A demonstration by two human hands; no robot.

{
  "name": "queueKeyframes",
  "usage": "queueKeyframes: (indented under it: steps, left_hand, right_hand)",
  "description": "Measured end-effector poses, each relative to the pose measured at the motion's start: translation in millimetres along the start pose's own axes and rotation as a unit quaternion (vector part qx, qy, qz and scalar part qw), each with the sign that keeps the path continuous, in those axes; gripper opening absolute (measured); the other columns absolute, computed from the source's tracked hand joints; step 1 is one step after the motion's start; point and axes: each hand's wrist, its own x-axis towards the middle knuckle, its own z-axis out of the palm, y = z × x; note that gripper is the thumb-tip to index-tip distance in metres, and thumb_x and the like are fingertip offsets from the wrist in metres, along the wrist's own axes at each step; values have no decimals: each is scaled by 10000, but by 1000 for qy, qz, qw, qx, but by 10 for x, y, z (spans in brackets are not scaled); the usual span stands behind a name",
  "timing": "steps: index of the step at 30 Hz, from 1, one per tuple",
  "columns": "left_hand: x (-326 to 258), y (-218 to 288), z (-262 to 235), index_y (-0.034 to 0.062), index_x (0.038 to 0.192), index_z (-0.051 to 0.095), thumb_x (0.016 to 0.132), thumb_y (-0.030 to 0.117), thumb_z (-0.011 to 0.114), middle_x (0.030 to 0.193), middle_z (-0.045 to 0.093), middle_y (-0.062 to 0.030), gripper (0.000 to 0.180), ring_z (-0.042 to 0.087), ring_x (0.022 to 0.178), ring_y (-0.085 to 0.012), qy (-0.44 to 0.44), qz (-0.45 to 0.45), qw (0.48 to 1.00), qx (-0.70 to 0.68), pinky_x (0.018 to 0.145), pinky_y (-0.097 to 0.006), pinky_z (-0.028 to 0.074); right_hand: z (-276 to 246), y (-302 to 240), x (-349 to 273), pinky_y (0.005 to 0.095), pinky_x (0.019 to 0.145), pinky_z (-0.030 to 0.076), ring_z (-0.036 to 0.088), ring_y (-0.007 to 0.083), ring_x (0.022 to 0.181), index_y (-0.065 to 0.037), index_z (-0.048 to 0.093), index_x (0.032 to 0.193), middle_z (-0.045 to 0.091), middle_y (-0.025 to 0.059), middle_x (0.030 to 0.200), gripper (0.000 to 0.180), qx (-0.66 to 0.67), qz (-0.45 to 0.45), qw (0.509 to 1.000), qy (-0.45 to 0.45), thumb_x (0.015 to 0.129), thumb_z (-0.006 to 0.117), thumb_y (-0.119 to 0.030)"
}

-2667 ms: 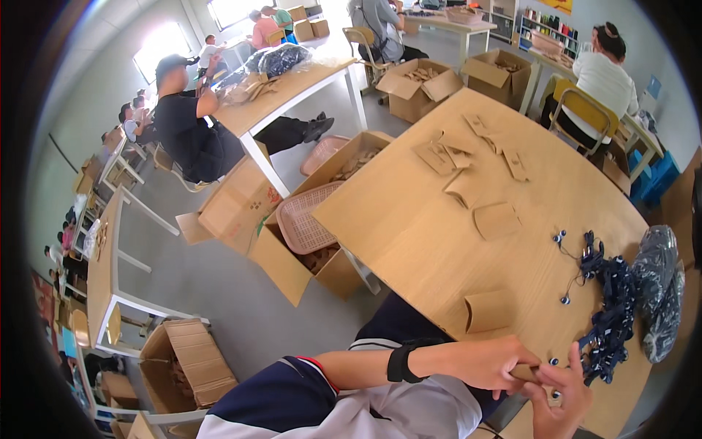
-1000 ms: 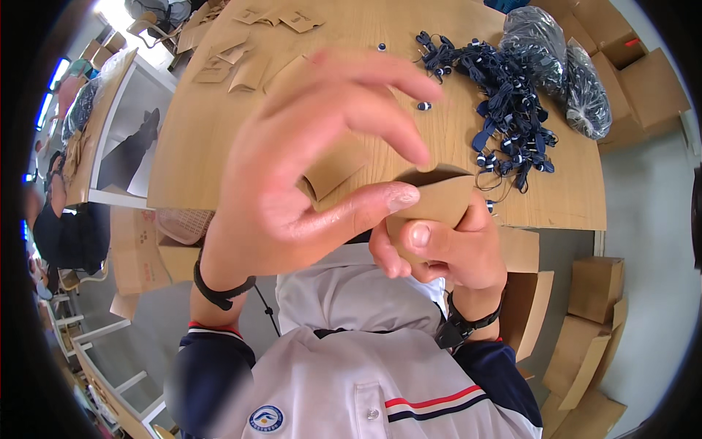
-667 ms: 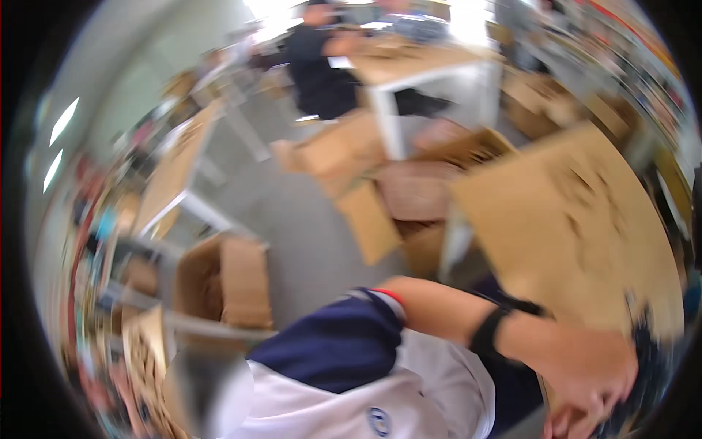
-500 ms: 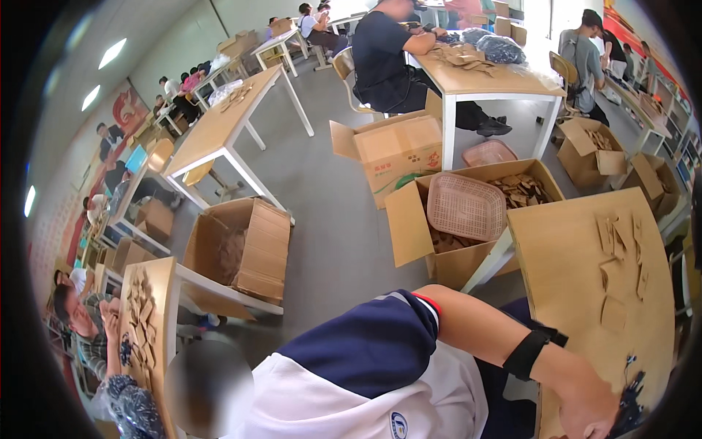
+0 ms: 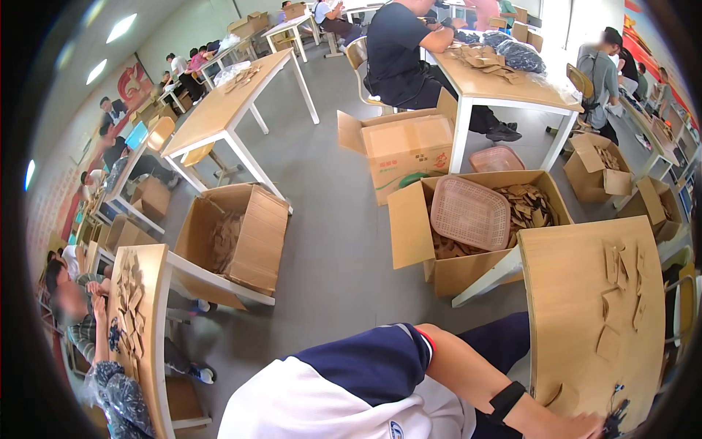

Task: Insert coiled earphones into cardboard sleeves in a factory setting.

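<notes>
My left hand (image 5: 574, 426) rests low over the wooden table (image 5: 578, 293) at the right, cut by the lower edge of the view. A black band (image 5: 506, 402) is round its wrist. Its fingertips reach a small cluster of dark pieces (image 5: 616, 418); whether they grip one is not clear. A bent brown cardboard piece (image 5: 561, 399) lies just beyond the hand. Farther up the table are several flat cardboard pieces (image 5: 608, 342). My right hand is out of view.
A carton (image 5: 409, 223) of cardboard pieces, with a pink plastic basket (image 5: 470, 212) on top, stands beside my table. Another open carton (image 5: 259, 234) stands across the aisle. A person (image 5: 398, 55) sits at a far table; another (image 5: 84, 307) works at the left.
The view has shifted, so my table sits lower and slightly farther right. My left hand has moved down beside the dark pieces, and the bent cardboard piece now shows.
</notes>
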Motion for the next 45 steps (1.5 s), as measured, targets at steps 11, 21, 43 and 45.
queueKeyframes:
  steps: [11,21,43,45]
  left_hand:
    - [-98,56,-176,6,1293,489,902,368,577,1219,540,-229,540,538,1096,-398,-44,307,946,98,949,-495,424]
    - [-124,138,-121,-38,1098,546,960,214,481,1048,606,-164,294,606,948,-307,-66,407,874,258,799,-376,483]
    - [154,333,-359,-21,826,597,840,25,555,589,583,-119,64,617,597,-297,-249,-132,921,-270,552,-358,482]
    - [98,284,-231,-12,844,585,847,11,539,610,587,-117,52,610,580,-291,-196,-76,941,-266,530,-342,475]
  right_hand:
    - [-15,46,19,288,492,446,568,182,583,17,592,1109,632,163,795,251,19,21,1000,11,917,639,-138]
    - [-124,221,-186,292,511,462,580,190,595,6,588,1118,640,168,800,232,104,148,983,41,924,635,-114]
    - [-329,-221,-122,335,463,449,571,257,503,48,688,904,661,213,733,222,-224,-184,956,55,960,569,-131]
    - [-340,-108,-151,316,461,444,591,247,545,27,698,884,670,177,739,197,-207,-186,953,119,874,667,-168]
